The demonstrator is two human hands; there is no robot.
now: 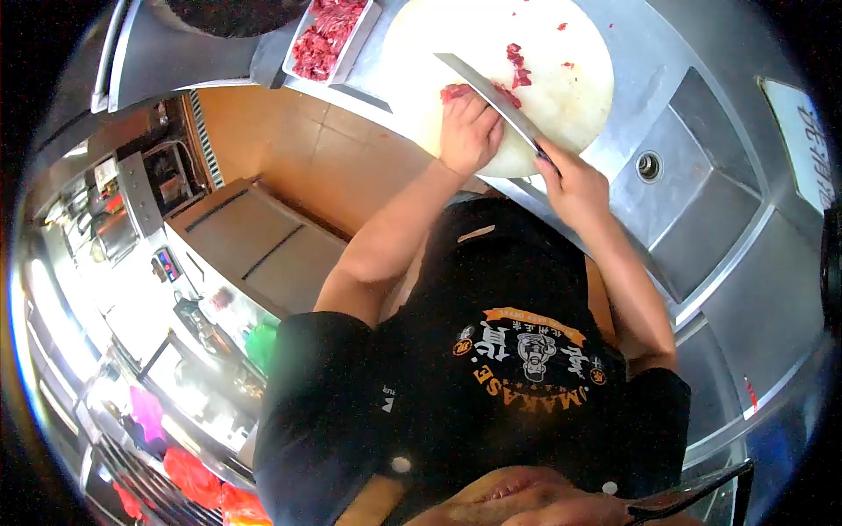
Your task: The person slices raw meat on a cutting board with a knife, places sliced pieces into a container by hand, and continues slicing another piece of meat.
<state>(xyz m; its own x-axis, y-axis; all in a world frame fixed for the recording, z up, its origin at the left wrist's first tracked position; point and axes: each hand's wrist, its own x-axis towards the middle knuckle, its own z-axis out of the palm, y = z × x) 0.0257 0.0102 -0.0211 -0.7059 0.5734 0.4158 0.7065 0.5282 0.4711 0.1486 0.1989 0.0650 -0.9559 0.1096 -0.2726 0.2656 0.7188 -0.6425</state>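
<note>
My right hand is wrapped around the dark handle of a cleaver, whose long blade slants up and to the left across the round board. Beside the blade, my left hand presses a piece of red raw meat against the white cutting board, with its fingers curled. On the other side of the blade, more meat shows close to its edge. Small cut pieces of meat lie farther out on the board, with a few scraps scattered around them.
A white tray of red meat stands left of the board. To the right is a steel sink basin with a drain. A white sign sits at the far right. Red plastic bags and metal racks are at lower left.
</note>
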